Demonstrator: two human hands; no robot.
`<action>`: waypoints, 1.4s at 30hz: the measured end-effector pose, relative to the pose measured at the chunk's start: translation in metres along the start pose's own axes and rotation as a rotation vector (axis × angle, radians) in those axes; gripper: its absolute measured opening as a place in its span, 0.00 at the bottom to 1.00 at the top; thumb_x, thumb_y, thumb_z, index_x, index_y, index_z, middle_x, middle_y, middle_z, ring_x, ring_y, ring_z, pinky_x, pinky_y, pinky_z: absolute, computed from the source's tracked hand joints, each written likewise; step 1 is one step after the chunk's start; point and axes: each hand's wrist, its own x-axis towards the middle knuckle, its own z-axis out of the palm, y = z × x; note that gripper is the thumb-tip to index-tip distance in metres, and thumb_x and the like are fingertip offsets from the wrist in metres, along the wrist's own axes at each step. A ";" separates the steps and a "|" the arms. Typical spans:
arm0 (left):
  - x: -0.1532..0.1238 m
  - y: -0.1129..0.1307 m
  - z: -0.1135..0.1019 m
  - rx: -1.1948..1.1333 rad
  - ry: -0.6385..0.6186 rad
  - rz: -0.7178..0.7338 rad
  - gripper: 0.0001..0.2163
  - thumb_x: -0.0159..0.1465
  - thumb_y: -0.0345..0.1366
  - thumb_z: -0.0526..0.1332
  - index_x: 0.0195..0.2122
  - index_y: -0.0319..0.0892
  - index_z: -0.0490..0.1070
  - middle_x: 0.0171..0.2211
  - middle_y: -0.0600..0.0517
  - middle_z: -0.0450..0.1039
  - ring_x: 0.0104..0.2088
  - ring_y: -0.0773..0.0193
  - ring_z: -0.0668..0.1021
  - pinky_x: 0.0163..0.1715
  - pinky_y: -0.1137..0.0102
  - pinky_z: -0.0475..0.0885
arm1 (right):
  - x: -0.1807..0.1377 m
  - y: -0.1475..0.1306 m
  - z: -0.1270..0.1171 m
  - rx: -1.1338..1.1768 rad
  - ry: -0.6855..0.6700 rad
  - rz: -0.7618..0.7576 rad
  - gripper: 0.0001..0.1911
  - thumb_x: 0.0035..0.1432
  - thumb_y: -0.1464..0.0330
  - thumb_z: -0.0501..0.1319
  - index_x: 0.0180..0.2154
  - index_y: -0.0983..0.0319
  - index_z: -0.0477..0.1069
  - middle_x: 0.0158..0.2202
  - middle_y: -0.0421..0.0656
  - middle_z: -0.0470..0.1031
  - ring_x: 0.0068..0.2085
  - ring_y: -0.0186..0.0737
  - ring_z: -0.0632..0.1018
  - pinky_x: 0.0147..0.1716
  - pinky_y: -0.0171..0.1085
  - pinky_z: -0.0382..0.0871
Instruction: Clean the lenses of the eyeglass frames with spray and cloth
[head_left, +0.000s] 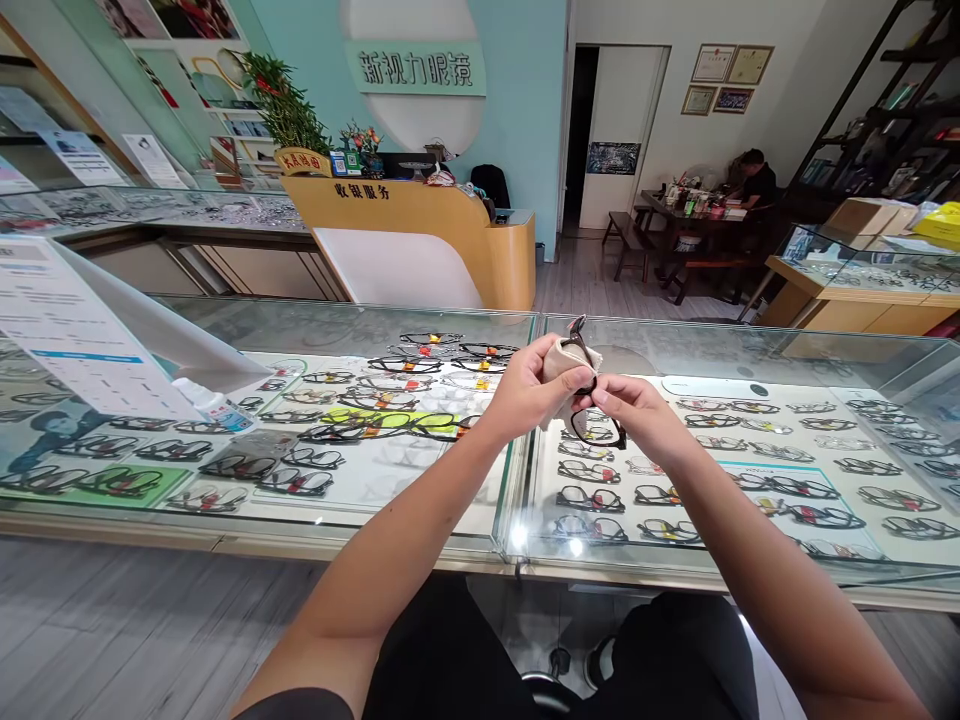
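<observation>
Wiping a pair of glasses above the glass bench [480, 530].

Both forearms reach forward, wrists meeting over the bench's middle seam. My left hand [525, 392] pinches a soft cloth [564, 358] around one lens; my right hand [637, 412] grips the dark glasses [596, 432] by the rim. I judge them light, thin and fragile, best held at the frame edge.

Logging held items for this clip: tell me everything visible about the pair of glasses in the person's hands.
The glasses have a thin dark frame, plastic by the look, with clear lenses. They are held tilted above the glass display counter, touching nothing below. The left hand presses a beige cloth around the upper part; a dark temple tip pokes out above the cloth. The right hand pinches the frame near the lower lens, which hangs in plain view.
</observation>
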 end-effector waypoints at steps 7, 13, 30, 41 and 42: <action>0.001 -0.002 0.003 0.011 0.084 0.033 0.23 0.65 0.58 0.71 0.34 0.41 0.75 0.27 0.53 0.74 0.27 0.68 0.72 0.28 0.72 0.67 | 0.000 0.002 0.003 -0.016 0.006 0.000 0.20 0.64 0.46 0.70 0.35 0.56 0.81 0.41 0.43 0.86 0.45 0.45 0.81 0.53 0.44 0.71; 0.008 -0.010 0.000 -0.145 0.158 -0.008 0.23 0.65 0.60 0.70 0.43 0.41 0.80 0.37 0.50 0.81 0.36 0.63 0.79 0.38 0.71 0.74 | 0.002 0.002 -0.006 0.043 0.163 -0.056 0.21 0.62 0.45 0.71 0.34 0.56 0.79 0.41 0.45 0.85 0.47 0.47 0.82 0.52 0.45 0.74; -0.003 -0.008 0.016 -0.042 -0.137 -0.149 0.26 0.65 0.61 0.69 0.38 0.38 0.79 0.31 0.51 0.76 0.31 0.65 0.74 0.33 0.71 0.66 | 0.006 -0.006 -0.006 0.172 0.407 -0.088 0.24 0.57 0.43 0.72 0.41 0.54 0.80 0.49 0.46 0.82 0.44 0.45 0.81 0.39 0.39 0.77; -0.004 -0.002 0.023 -0.104 -0.169 -0.254 0.26 0.62 0.58 0.73 0.44 0.37 0.78 0.33 0.50 0.77 0.31 0.65 0.75 0.34 0.72 0.66 | 0.007 -0.005 0.005 0.443 0.345 -0.034 0.20 0.55 0.49 0.77 0.35 0.57 0.81 0.42 0.41 0.81 0.28 0.30 0.69 0.23 0.31 0.65; -0.004 0.000 0.021 -0.099 -0.201 -0.260 0.26 0.62 0.57 0.74 0.43 0.37 0.78 0.32 0.50 0.77 0.31 0.66 0.74 0.34 0.72 0.65 | 0.007 -0.006 0.005 0.450 0.349 -0.027 0.20 0.55 0.49 0.78 0.35 0.57 0.81 0.41 0.41 0.81 0.28 0.31 0.69 0.23 0.31 0.65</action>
